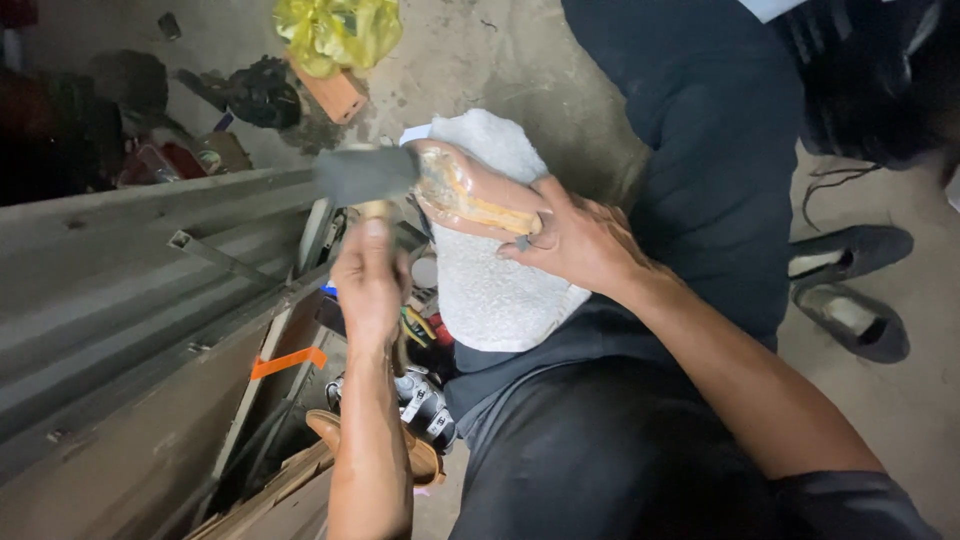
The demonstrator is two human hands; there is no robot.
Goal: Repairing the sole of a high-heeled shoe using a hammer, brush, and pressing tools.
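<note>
I read this as the hammering step of shoe-sole work: my left hand (368, 275) is wrapped fully round the handle of a hammer (365, 175), fingers curled tight, with the blurred dark head raised level with the heel end of the sole. My right hand (580, 240) pins a tan shoe sole (470, 195) down on a white block (490, 270) that rests on my lap, over dark trousers (600, 440); those fingers are spread and pressed flat across the sole's near end, not curled round it, the thumb tucked at the lower edge. The sole lies on the upper part of the white block, its long axis running from upper left to lower right; the rounded end points up and left toward the hammer head, and the other end disappears under my right hand. A yellowish strip, perhaps glue or a welt, runs along its length. As I judge it, the next move calls for a short, controlled blow landing on the exposed end of the sole, well clear of my right fingers, while that hand holds the piece steady against the block. Left of the white block sits an open wooden box (260, 400) of tools; above it on the floor lies a yellow plastic bag (335, 30); to the right of it, dark shoes (850, 290) lie on the concrete.
</note>
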